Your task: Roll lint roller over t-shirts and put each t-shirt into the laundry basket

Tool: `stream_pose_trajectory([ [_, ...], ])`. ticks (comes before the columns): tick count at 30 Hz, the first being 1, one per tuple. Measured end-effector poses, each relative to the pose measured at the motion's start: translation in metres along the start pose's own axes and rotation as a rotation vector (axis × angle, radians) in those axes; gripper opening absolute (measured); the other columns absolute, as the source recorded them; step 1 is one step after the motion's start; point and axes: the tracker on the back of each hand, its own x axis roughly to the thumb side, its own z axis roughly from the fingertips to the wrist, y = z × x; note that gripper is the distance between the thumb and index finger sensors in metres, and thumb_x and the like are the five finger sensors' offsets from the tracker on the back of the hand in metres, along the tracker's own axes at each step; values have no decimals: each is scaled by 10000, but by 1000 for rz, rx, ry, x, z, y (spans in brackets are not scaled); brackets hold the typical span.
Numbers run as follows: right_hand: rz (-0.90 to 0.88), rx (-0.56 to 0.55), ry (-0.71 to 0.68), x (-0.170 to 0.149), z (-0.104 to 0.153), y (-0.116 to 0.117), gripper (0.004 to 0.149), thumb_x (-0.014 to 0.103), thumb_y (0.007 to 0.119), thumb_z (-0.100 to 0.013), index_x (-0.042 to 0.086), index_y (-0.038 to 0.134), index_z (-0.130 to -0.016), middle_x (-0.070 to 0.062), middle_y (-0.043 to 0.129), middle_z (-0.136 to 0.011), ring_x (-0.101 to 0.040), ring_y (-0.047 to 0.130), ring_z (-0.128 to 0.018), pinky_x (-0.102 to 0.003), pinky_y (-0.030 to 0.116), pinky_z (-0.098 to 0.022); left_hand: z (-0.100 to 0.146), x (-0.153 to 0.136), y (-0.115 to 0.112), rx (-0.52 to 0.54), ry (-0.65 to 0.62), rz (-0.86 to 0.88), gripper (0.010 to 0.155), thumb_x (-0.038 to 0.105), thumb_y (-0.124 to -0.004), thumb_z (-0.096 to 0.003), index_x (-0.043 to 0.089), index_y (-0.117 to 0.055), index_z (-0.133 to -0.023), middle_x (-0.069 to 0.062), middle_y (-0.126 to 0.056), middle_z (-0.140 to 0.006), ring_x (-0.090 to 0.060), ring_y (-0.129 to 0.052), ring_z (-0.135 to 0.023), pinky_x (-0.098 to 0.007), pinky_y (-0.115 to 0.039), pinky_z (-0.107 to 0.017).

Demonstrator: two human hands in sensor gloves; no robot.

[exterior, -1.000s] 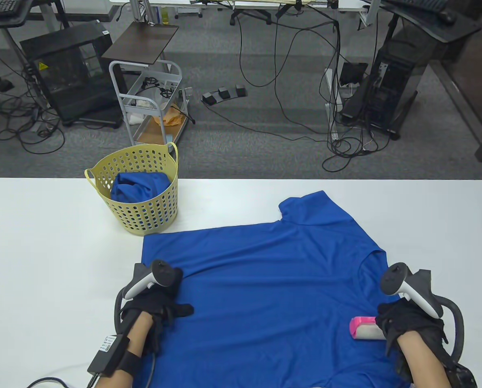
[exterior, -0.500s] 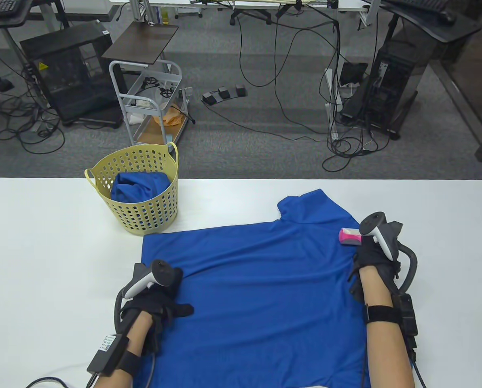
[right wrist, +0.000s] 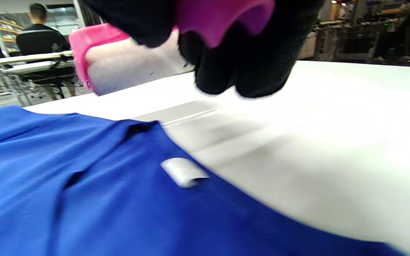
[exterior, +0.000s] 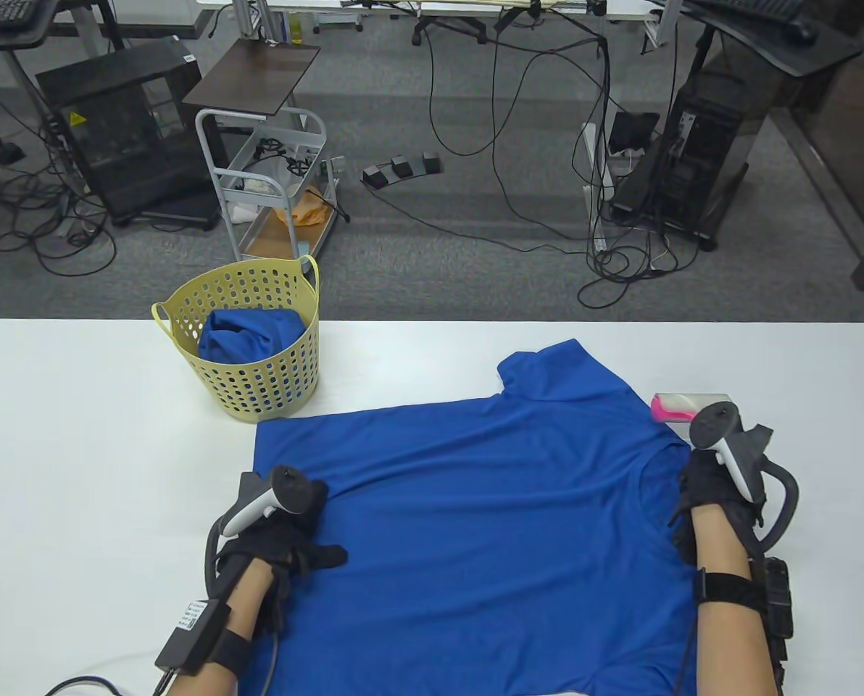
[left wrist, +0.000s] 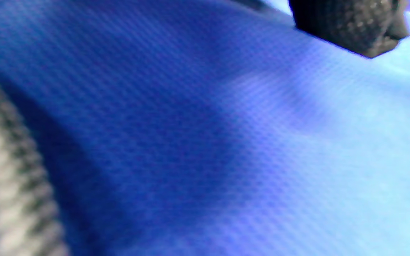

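Blue t-shirt (exterior: 475, 522) spread flat on the white table (exterior: 77, 449), collar toward the right; another blue shirt (exterior: 251, 335) already bundled in the yellow laundry basket (exterior: 185, 303) near the hem corner. Left hand (exterior: 287, 540) flat on the hem side, fingers straight, pinning the cloth. Right hand (exterior: 711, 482) wrapped round the pink lint roller (exterior: 675, 406), roll lifted just beyond the collar edge over bare table. Probably between strokes: best lowered back onto the fabric and drawn in straight overlapping passes, away from the pinning hand, with light pressure, to avoid bunching.
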Motion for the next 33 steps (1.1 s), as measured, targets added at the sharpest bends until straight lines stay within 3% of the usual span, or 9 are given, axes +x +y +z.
stream_pose_trajectory([
  [2, 50, 15, 70, -17, -7, 2, 654, 231, 602, -547, 369, 185, -1033, -130, 491, -1104, -271, 753, -892, -452, 758, -696, 0, 0, 0, -1, -1, 0, 1019, 703, -692, -405, 438, 75, -1021, 96, 210, -1052, -305, 260, -973, -652, 30, -678],
  [8, 17, 23, 223, -65, -26, 15, 648, 236, 597, -544, 376, 193, -1032, -135, 495, -1104, -258, 774, -892, -428, 766, -708, 0, 0, 0, 1, 0, 1, 1017, 705, -693, -404, 439, 72, -1021, 97, 207, -1052, -304, 256, -974, -651, 27, -679],
  [14, -23, 61, 285, -87, -35, 28, 653, 255, 613, -545, 371, 183, -1024, -124, 521, -1113, -259, 806, -903, -402, 778, -705, 0, -1, 0, -2, -1, 4, 1017, 707, -691, -407, 440, 76, -1019, 99, 213, -1048, -300, 263, -969, -649, 34, -676],
  [18, 72, 66, 296, -87, -36, 28, 674, 288, 647, -543, 408, 181, -1015, -67, 527, -1136, -212, 799, -931, -377, 779, -700, 0, -1, 0, -3, -2, 5, 1019, 708, -691, -406, 442, 78, -1018, 100, 215, -1047, -299, 266, -968, -648, 37, -675],
  [24, 93, 65, 285, -87, -32, 31, 671, 323, 663, -541, 421, 196, -1013, -21, 500, -1155, -249, 752, -957, -441, 733, -701, 0, -1, 0, -1, -1, 4, 1018, 709, -691, -405, 442, 77, -1018, 102, 213, -1048, -297, 264, -969, -647, 36, -677],
  [29, 135, -70, 257, -76, -8, 21, 654, 377, 682, -528, 403, 256, -1025, -28, 409, -1170, -336, 667, -985, -533, 651, -707, 0, -1, 0, 2, 1, 1, 1017, 709, -692, -405, 441, 72, -1020, 102, 209, -1051, -299, 258, -975, -648, 30, -681],
  [33, 133, -151, 104, -52, 21, 9, 600, 375, 704, -518, 377, 386, -1027, -5, 446, -1159, -336, 664, -983, -536, 656, -696, 0, -1, 0, 3, 4, -2, 1016, 709, -691, -404, 442, 71, -1020, 102, 205, -1053, -300, 254, -978, -649, 26, -685],
])
